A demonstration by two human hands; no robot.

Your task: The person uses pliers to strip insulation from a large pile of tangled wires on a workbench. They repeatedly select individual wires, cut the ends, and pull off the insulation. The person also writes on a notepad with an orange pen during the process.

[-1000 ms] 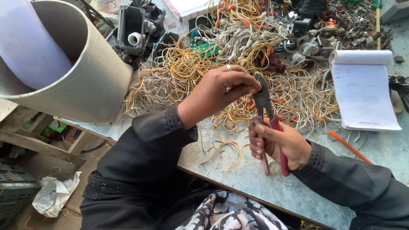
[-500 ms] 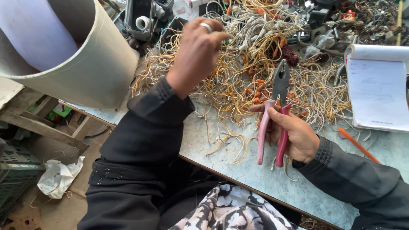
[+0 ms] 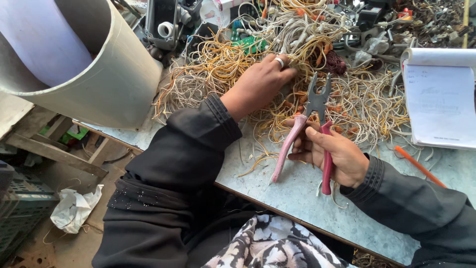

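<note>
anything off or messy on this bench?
Yes. A tangled heap of yellow and white wires sprawls across the table, with loose strands straying toward its front edge. The left hand is in the heap; the right hand holds open pliers. A notepad has its top pages curled back.

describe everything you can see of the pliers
The pliers have dark grey metal jaws, standing open, and two long handles in worn pink and red sleeves, spread apart. They point away from the person, jaws over the tangle of yellow and white wires, handles over the pale tabletop. The right hand grips them; the left hand does not touch them.
</note>
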